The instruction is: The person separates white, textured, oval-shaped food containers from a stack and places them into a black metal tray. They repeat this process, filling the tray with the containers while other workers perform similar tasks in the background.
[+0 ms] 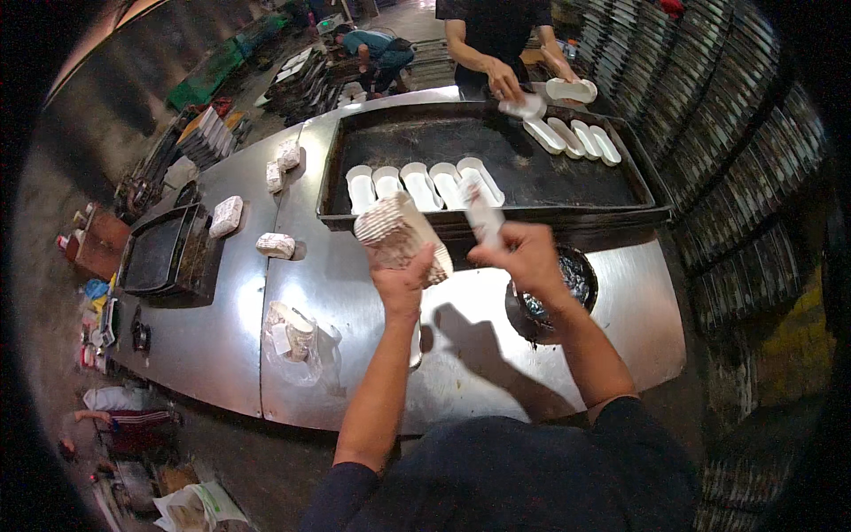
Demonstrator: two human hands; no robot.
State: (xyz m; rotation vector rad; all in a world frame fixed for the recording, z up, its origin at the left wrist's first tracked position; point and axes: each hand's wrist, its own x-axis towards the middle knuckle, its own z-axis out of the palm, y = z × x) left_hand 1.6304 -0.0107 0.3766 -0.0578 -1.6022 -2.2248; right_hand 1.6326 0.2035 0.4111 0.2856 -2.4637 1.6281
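Note:
My left hand (403,282) is wrapped round a nested stack of oblong paper baking cups (390,232), white with brown-patterned sides. A single paper baking cup (481,215), smeared by motion, is pinched in my right hand (530,263). Both hands are over the near edge of a large black baking tray (567,215). Along the tray's near left side stands a row of several white paper cups (421,188). Another short row (572,140) lies at its far right corner. Beneath my right hand sits a round dark pan (581,270) with glossy black contents.
Across the tray, a co-worker's hands (505,84) hold paper cups. Wrapped stacks of cups (226,216) and an opened plastic bag of cups (292,341) lie on the metal table (346,301). A smaller black tray (160,253) stands left. Tall tray stacks (745,151) line the right.

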